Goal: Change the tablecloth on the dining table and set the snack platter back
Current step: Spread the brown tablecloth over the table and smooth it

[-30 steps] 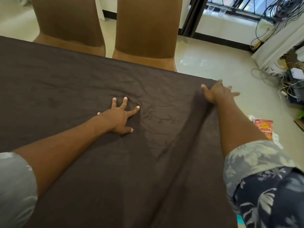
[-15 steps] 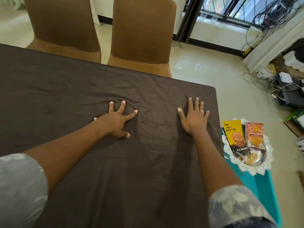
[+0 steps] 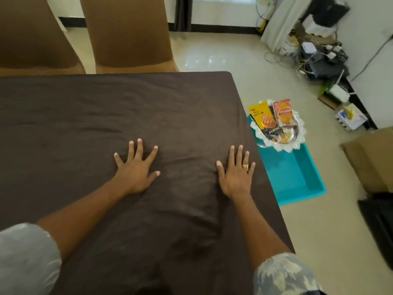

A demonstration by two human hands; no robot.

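The brown cloth (image 3: 131,107) lies spread out, a bit wrinkly. The left hand (image 3: 136,170) and right hand (image 3: 236,176) press flat on it, fingers spread, smoothing it. Next job, I think: fetch the platter (image 3: 296,143) at two o'clock.

**Item:** head camera, single view, wide-angle.
**Mounting:** riding on the person's head, at the near edge of the table (image 3: 85,124).
**Facing:** looking forward and steeply down.
**Range:** close; the left hand (image 3: 136,171) and right hand (image 3: 236,177) are lying mid-frame, with the forearms entering from 6 o'clock.
**Coverage:** the table is filling 7 to 10 o'clock, chairs (image 3: 127,33) are showing at 11 o'clock, and the floor (image 3: 234,60) is spreading from 1 to 4 o'clock.
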